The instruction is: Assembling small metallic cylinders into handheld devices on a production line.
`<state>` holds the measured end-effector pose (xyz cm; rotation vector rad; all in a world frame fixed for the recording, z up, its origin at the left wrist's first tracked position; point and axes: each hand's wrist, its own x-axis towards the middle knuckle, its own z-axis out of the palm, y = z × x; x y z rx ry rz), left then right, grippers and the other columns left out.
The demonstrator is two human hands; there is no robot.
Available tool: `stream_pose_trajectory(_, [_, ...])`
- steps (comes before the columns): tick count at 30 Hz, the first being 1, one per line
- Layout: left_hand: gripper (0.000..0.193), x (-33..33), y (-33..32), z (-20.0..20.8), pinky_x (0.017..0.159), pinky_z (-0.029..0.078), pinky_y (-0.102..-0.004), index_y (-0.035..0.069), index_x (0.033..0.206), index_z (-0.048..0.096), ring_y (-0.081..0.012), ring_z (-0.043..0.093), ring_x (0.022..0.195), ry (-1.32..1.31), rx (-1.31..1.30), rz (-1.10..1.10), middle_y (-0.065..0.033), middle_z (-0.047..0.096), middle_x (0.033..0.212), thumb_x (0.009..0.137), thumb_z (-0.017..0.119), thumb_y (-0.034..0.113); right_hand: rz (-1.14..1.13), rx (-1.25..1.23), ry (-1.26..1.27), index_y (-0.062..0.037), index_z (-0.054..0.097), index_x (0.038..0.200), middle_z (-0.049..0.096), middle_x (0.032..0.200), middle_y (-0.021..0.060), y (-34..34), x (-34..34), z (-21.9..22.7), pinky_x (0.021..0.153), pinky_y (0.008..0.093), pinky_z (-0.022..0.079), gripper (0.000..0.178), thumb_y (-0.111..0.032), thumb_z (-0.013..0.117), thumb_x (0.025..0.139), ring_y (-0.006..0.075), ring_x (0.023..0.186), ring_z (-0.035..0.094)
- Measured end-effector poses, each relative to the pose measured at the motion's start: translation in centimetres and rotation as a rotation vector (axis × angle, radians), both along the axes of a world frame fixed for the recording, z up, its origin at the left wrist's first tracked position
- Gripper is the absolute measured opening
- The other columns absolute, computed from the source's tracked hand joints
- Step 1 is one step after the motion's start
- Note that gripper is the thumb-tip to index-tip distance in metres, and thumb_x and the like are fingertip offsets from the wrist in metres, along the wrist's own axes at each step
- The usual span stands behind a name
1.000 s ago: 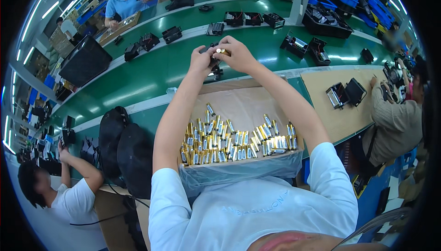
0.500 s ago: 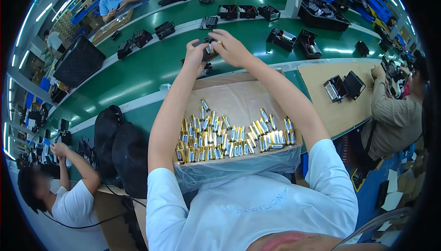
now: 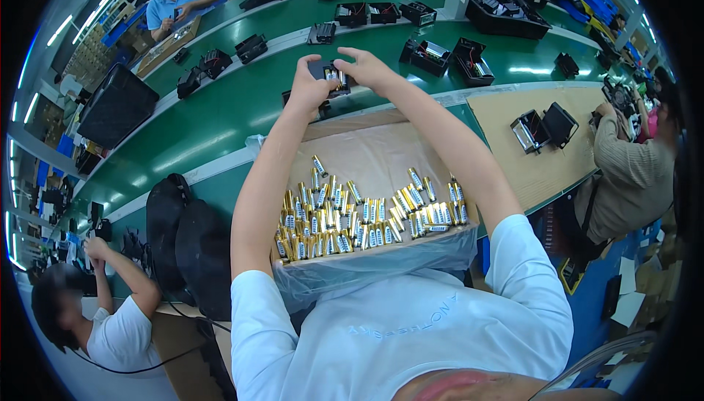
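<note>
Over the near edge of the green line, my left hand (image 3: 312, 87) is closed round the left side of a black battery case (image 3: 320, 70). Gold-and-silver AA batteries (image 3: 333, 78) show inside the case, by my left thumb. My right hand (image 3: 367, 72) is at the case's right side, its thumb and forefinger curved against the edge. Whether it also holds a battery is too small to tell. Between my forearms sits a shallow cardboard box (image 3: 381, 141) lined with clear plastic, with many loose batteries (image 3: 337, 214) heaped toward its near side.
Black cases (image 3: 430, 56) stand along the green conveyor (image 3: 220, 119), several with lids raised. Right, an opened case (image 3: 529, 133) lies on a cardboard sheet (image 3: 506, 111) near a co-worker (image 3: 623, 152). Other people sit left (image 3: 110, 306) and far left. Black bags (image 3: 202, 247) lie beside my left arm.
My right hand has drawn back from over the case to its right side, its fingers spreading a little. The batteries inside now show more plainly. The whole view has shifted slightly.
</note>
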<state>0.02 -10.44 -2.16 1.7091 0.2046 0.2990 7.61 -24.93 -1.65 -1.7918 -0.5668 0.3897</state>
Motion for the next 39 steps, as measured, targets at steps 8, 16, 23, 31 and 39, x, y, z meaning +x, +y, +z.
stream_pose_trajectory(8, [0.056,-0.8,0.5,1.5,0.080,0.053,-0.0397,0.005,0.127,0.044,-0.0342,0.062,0.094,0.022,0.283,0.086,-0.0198,0.055,0.114,0.076,0.064,-0.001,-0.150,-0.161,-0.358,-0.0034,0.058,0.127,0.069,0.099,0.0189,-0.6,0.9,-0.1,0.070,0.0403,0.054,0.045,-0.033,0.054,0.093,0.0319,0.082,0.068])
stream_pose_trajectory(16, [0.051,-1.4,3.9,3.3,0.078,0.052,-0.0449,0.006,0.129,0.046,-0.0426,0.062,0.092,0.298,0.974,0.183,-0.0249,0.055,0.115,0.080,0.061,0.014,-0.484,-1.070,-0.764,-0.0063,0.069,0.107,0.070,0.093,0.0189,-4.2,5.2,1.9,0.074,0.0462,0.054,0.028,-0.024,0.055,0.089,0.0351,0.079,0.067])
stream_pose_trajectory(23, [0.044,1.1,1.7,1.3,0.085,0.048,-0.0371,0.000,0.124,0.052,-0.0372,0.057,0.107,-0.085,1.484,0.339,-0.0262,0.051,0.129,0.084,0.060,0.017,-0.132,-0.606,-0.799,-0.0095,0.070,0.104,0.070,0.094,0.0166,-5.1,4.1,0.8,0.074,0.0448,0.054,0.026,-0.021,0.057,0.084,0.0356,0.080,0.067])
stream_pose_trajectory(31, [0.043,1.9,1.1,0.9,0.079,0.051,-0.0333,-0.002,0.123,0.056,-0.0270,0.063,0.084,0.086,0.751,-0.368,-0.0191,0.063,0.108,0.086,0.066,0.016,-0.140,-0.678,-0.955,0.0000,0.065,0.105,0.068,0.082,0.0203,-8.8,-8.9,3.6,0.069,0.0414,0.054,0.030,-0.017,0.058,0.082,0.0358,0.071,0.065])
stream_pose_trajectory(39, [0.034,0.8,1.7,1.3,0.077,0.053,-0.0309,-0.004,0.121,0.056,-0.0214,0.064,0.080,0.108,0.398,-0.277,-0.0157,0.065,0.096,0.092,0.059,0.013,0.143,-1.083,-0.369,0.0041,0.066,0.106,0.069,0.078,0.0158,-16.1,-17.9,4.2,0.066,0.0379,0.054,0.031,-0.014,0.060,0.081,0.0296,0.066,0.065])
